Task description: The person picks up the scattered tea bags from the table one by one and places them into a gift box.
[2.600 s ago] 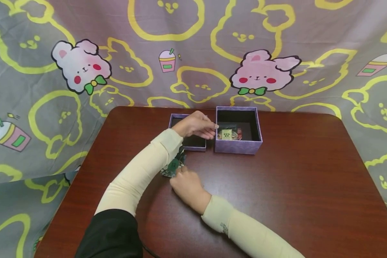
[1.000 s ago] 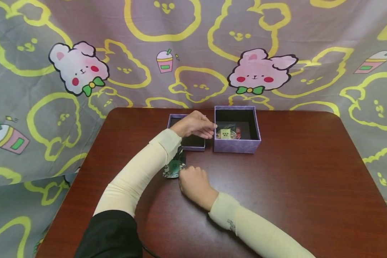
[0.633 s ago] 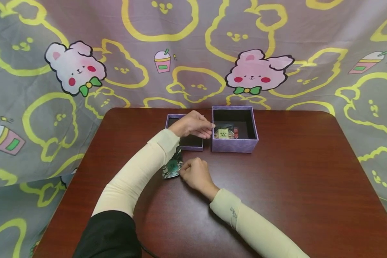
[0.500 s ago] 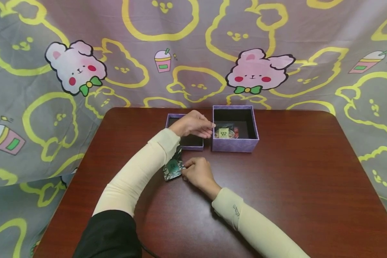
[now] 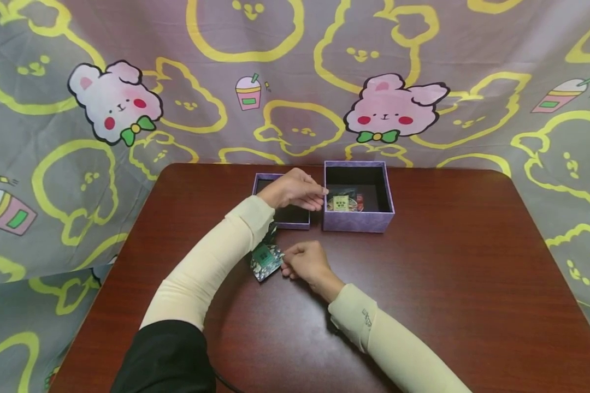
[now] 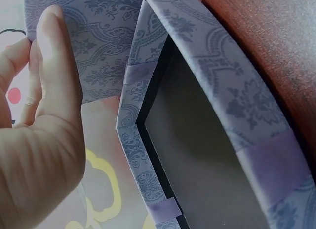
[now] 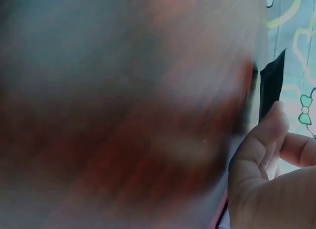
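A dark green patterned packet (image 5: 267,262) with a green label lies on the table, its far end hidden by the left sleeve. My right hand (image 5: 308,263) pinches its right edge between thumb and fingers. In the right wrist view a dark corner of the packet (image 7: 272,83) sticks up beyond the thumb. My left hand (image 5: 297,190) reaches over the shallow purple lid (image 5: 295,225), its fingers nearly straight and resting against the left side of the purple box (image 5: 358,222). The left wrist view shows those fingers (image 6: 52,51) against the patterned wall.
Inside the box lie a packet with a yellow label (image 5: 341,203) and something red beside it. The brown table (image 5: 423,284) meets a patterned curtain (image 5: 295,54) at its back edge. A dark cable (image 5: 230,383) runs near the front.
My right hand has shifted right and slightly up, and the packet's near end has turned and come along. My left hand stays at the box's side.
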{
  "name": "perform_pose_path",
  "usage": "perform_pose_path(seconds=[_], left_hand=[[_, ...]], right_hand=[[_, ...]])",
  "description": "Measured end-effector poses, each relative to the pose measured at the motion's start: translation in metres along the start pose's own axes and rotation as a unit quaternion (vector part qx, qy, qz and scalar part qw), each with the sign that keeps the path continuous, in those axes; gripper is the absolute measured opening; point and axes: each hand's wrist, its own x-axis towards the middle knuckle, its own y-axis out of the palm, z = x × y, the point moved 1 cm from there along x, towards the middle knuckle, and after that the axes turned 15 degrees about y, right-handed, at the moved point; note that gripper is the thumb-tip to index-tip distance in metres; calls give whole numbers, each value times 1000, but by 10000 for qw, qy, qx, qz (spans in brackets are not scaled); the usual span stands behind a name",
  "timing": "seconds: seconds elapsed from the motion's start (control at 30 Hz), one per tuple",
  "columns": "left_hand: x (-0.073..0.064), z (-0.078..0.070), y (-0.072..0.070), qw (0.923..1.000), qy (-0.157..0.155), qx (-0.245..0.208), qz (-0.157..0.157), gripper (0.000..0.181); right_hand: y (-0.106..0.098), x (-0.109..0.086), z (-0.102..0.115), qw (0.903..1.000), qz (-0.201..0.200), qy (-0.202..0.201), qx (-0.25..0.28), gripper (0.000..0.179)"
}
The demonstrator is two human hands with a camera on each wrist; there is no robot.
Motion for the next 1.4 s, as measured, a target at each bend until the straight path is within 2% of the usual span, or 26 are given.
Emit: perform_pose_path(seconds=[0.1,0.2,0.27,0.3,0.53,0.63,0.8,0.97,1.2,1.4], left_hand=[[-1,-1,0,10000,15,25,7,21],[-1,-1,0,10000,24,79,11,22],[-2,-2,0,9999,23,105,5,23],[-2,-2,0,9999,20,111,2,23],[-3,-1,-3,10000,-15,73,-20,23],[-3,-1,-3,10000,-3,80,-7,23],[-1,0,-2,9999,-9,144,75,24],[-1,-1,-2,10000,-33,84,21,23],[-3,-3,-1,9999,-95,111,49,22],[-3,-2,-2,9999,-71,89,31,21]], right_hand=[[-1,0,2,9956,-438,-465,-681,11],[-3,1,4,9796,-981,-1029,-1417,12],[-6,1,5,9707,-1187,-1250,-1672,14],[-7,0,5,9699,-1189,-1300,-1678,14],[-19,-5,7,9894,-669,-906,-921,11],[-24,-8,9,9932,-558,-741,-706,10],[-36,-13,9,9959,-364,-669,-496,11],[-52,-19,11,9966,-336,-622,-426,13],[-78,-30,11,9989,-233,-249,-311,14],[-100,-44,20,9992,-215,-270,-176,17]])
